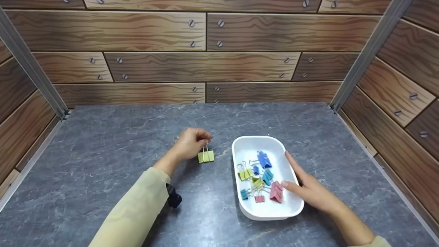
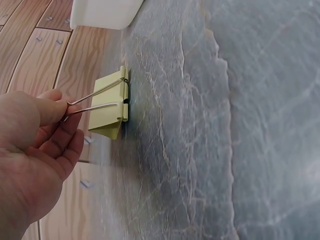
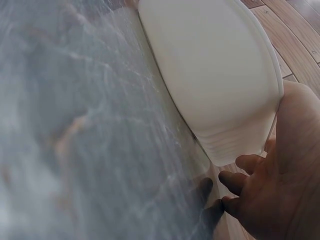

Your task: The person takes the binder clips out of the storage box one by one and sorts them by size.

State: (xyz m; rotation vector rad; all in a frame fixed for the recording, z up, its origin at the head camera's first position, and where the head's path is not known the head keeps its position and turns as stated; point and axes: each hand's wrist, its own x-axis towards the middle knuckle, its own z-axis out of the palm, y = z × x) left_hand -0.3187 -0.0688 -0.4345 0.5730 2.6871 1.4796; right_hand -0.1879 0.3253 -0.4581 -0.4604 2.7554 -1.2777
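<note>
My left hand (image 1: 191, 143) pinches the wire handles of a yellow-green binder clip (image 1: 206, 156) between thumb and fingers. In the left wrist view the clip (image 2: 108, 103) hangs with its spine close to the table; whether it touches cannot be told. To its right stands a white plastic tub (image 1: 271, 210) holding several binder clips. Among them are a large blue clip (image 1: 264, 159), a yellow-green clip (image 1: 245, 174), a teal clip (image 1: 268, 176) and a red clip (image 1: 276, 191). My right hand (image 1: 313, 192) holds the tub's right side, thumb over the rim, fingers outside.
The grey marbled tabletop (image 1: 113, 154) runs back to a wood-patterned wall (image 1: 154, 67). Metal posts (image 1: 372, 51) stand at the back corners, with side walls beyond the table's edges. A black device (image 1: 174, 196) sits at my left wrist.
</note>
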